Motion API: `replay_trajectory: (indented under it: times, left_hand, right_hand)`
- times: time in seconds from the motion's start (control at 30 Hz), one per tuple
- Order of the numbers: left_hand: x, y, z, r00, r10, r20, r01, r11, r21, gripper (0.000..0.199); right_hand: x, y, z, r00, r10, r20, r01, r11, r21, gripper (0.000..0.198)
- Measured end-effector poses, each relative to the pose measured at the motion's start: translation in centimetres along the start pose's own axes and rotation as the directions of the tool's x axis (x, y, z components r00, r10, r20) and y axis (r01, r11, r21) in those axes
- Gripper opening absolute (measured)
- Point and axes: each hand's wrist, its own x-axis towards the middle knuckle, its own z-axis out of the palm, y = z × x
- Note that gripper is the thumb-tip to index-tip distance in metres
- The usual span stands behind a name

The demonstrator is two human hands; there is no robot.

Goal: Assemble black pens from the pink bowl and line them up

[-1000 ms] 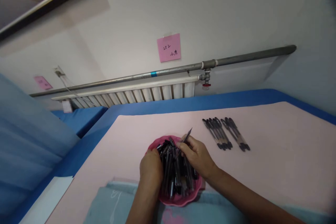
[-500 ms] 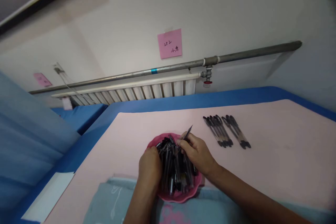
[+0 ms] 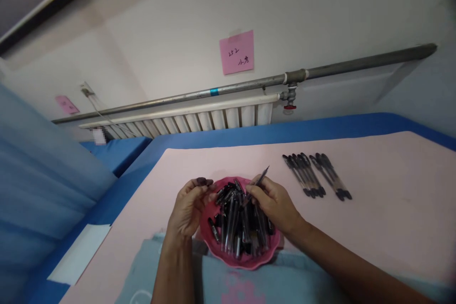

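A pink scalloped bowl (image 3: 239, 265) in front of me is heaped with loose pen parts (image 3: 231, 221), clear barrels and black pieces among them. My left hand (image 3: 185, 206) is raised at the bowl's left rim. Its fingers pinch a small black pen cap (image 3: 201, 181), seen end-on and partly covered. Over the bowl's right side, my right hand (image 3: 276, 202) grips a pen (image 3: 262, 175) whose bare pointed tip slants up and to the right. The lower part of that pen is hidden by fingers and the heap.
To the right, several black-ended pens lie side by side in two groups, a left group (image 3: 304, 175) and a right one (image 3: 330, 176). Pink sheeting (image 3: 384, 175) covers the blue bed (image 3: 228, 138). White paper (image 3: 80, 254) lies at left; a radiator (image 3: 231, 117) runs behind.
My left hand has lifted out of the bowl to its left rim, now with a small black pen cap in its fingers. The right hand keeps its pen. The view has shifted slightly.
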Motion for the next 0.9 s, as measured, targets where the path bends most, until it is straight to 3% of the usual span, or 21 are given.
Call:
replay_trajectory:
  times: [0.07,0.13,0.23,0.3,0.37,0.43,0.5,0.57,0.8,0.9]
  left_hand:
    - [0.1,0.0,0.0,1.0,-0.017,0.008,0.018,0.997,-0.074,0.022]
    - [0.2,-0.2,-0.1,1.0,-0.015,0.022,0.015,0.999,-0.034,0.02]
    - [0.3,-0.8,-0.5,0.999,0.029,0.037,-0.04,0.948,0.317,0.011]
    - [0.3,-1.5,-0.5,0.995,0.082,0.059,-0.101,0.75,0.654,0.004]
    - [0.2,-2.1,-0.2,0.988,0.119,0.102,-0.144,0.439,0.887,0.006]
    - [-0.1,-2.7,0.2,0.981,0.141,0.133,-0.158,0.183,0.97,0.015]
    - [-0.5,-3.0,0.6,0.976,0.168,0.138,-0.151,0.063,0.987,0.019]
    - [-0.8,-3.3,0.8,0.971,0.196,0.141,-0.151,0.038,0.988,0.021]
    - [-0.9,-3.8,0.5,0.966,0.231,0.118,-0.149,0.124,0.981,0.017]
    - [-0.7,-3.8,0.7,0.972,0.208,0.113,-0.14,0.119,0.983,0.018]
  right_hand:
    - [0.0,0.0,0.0,1.0,-0.004,0.004,0.004,1.0,-0.007,0.017]
    - [-0.1,0.0,0.0,1.0,-0.009,0.01,0.009,1.0,-0.014,0.016]
    - [-0.1,0.1,0.0,1.0,-0.023,0.015,0.023,0.999,-0.023,0.016]
    - [0.0,0.1,0.0,0.999,-0.031,0.019,0.031,0.999,-0.029,0.016]
    - [0.0,0.1,0.0,0.999,-0.033,0.015,0.034,0.999,-0.035,0.015]
    - [0.0,0.1,0.1,0.999,-0.033,0.013,0.034,0.999,-0.038,0.015]
    - [0.0,0.1,0.1,0.999,-0.033,0.015,0.033,0.999,-0.038,0.015]
    - [0.0,0.1,0.1,0.999,-0.033,0.02,0.033,0.999,-0.035,0.015]
    - [0.0,0.2,0.1,0.998,-0.057,0.023,0.059,0.997,-0.047,0.014]
    - [-0.1,0.3,0.2,0.997,-0.064,0.033,0.066,0.996,-0.057,0.014]
